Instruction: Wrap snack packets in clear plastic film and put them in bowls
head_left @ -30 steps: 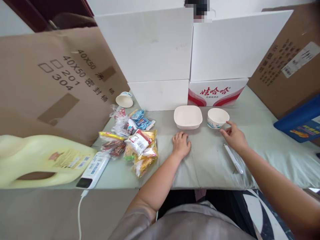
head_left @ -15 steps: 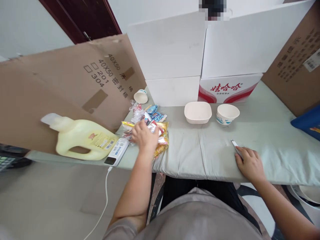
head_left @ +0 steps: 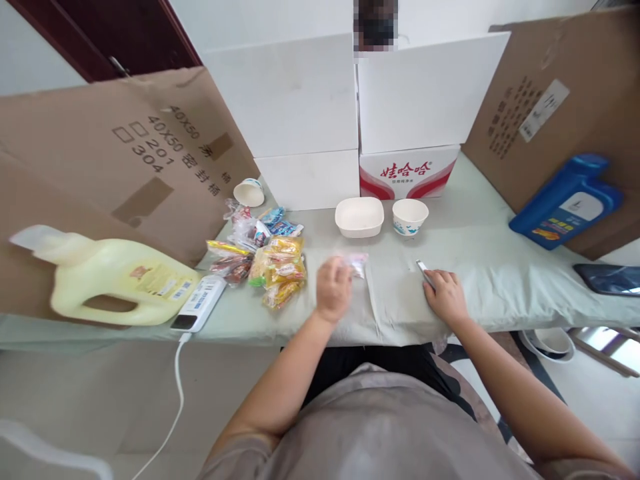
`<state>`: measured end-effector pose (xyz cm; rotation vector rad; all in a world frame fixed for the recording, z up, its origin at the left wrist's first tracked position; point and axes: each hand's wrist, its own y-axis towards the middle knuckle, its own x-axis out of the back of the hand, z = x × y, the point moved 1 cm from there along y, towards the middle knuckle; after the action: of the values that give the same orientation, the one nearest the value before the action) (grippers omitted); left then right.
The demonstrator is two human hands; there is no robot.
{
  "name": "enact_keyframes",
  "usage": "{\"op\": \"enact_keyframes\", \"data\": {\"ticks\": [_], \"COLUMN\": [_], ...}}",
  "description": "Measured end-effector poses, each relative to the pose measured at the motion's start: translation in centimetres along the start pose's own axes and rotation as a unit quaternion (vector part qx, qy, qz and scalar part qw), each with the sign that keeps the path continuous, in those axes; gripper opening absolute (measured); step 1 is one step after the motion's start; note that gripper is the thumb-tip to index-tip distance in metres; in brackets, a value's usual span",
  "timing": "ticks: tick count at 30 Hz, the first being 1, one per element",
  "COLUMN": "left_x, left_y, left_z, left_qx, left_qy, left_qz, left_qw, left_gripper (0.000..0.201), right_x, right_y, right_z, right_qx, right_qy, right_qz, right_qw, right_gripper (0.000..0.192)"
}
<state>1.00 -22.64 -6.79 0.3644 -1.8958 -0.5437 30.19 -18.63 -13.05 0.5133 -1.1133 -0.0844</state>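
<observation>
My left hand (head_left: pixel 334 291) is closed, blurred by motion, above the middle of the table. From its fingertips a small pale, pinkish plastic packet (head_left: pixel 357 264) sticks out to the right. To the left lies a pile of wrapped snacks, with yellow packets (head_left: pixel 284 270) nearest and blue packets (head_left: pixel 285 225) behind. My right hand (head_left: pixel 447 296) rests on the cloth, its fingers around a slim white and grey tool (head_left: pixel 425 272) whose kind I cannot make out. Beyond the hands stand an off-white rectangular bowl (head_left: pixel 359 218) and a round paper bowl (head_left: pixel 410 217).
At the left are a yellow jug (head_left: pixel 125 277) lying over and a white power bank (head_left: pixel 199 303) with a cable. Another paper bowl (head_left: pixel 249 193) lies tipped by the cardboard (head_left: pixel 110 173). White boxes (head_left: pixel 307 177) stand behind; a blue bottle (head_left: pixel 565 203) and phone (head_left: pixel 613 279) are right.
My left hand has moved right, away from the snack pile, with a small packet in its fingers. My right hand keeps hold of the slim tool. The view has turned right.
</observation>
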Motion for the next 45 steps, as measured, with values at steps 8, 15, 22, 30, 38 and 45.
{"op": "enact_keyframes", "data": {"ticks": [8, 15, 22, 30, 38, 45], "left_x": [-4.6, -4.3, -4.1, -5.1, -5.5, -2.9], "left_y": [-5.0, -5.5, -5.2, -2.6, -1.3, -2.5], "left_z": [-1.9, -0.9, -0.7, -0.1, 1.5, 5.6], "left_qx": [-0.161, -0.141, -0.11, 0.105, 0.276, 0.256], "left_qy": [-0.106, -0.188, -0.229, -0.257, -0.367, -0.227], "left_qz": [0.07, -0.006, -0.05, 0.031, 0.022, -0.066], "left_qw": [0.979, 0.972, 0.966, 0.96, 0.888, 0.937], "left_gripper": [0.029, 0.024, 0.014, 0.044, 0.021, 0.03], "right_x": [0.3, 1.7, 1.8, 3.4, -1.2, -0.3], "right_y": [-0.2, 1.4, 3.0, 1.9, 3.2, 2.1], "right_z": [-0.2, 5.5, 7.3, -0.5, 10.2, 4.3], "right_qx": [-0.006, 0.105, 0.229, 0.081, 0.08, -0.145], "right_qy": [0.042, 0.138, 0.029, -0.032, 0.146, 0.18], "right_qz": [0.016, 0.076, 0.202, 0.104, 0.146, 0.043], "right_qw": [0.999, 0.982, 0.952, 0.991, 0.975, 0.972], "right_gripper": [0.03, 0.032, 0.042, 0.027, 0.039, 0.023]}}
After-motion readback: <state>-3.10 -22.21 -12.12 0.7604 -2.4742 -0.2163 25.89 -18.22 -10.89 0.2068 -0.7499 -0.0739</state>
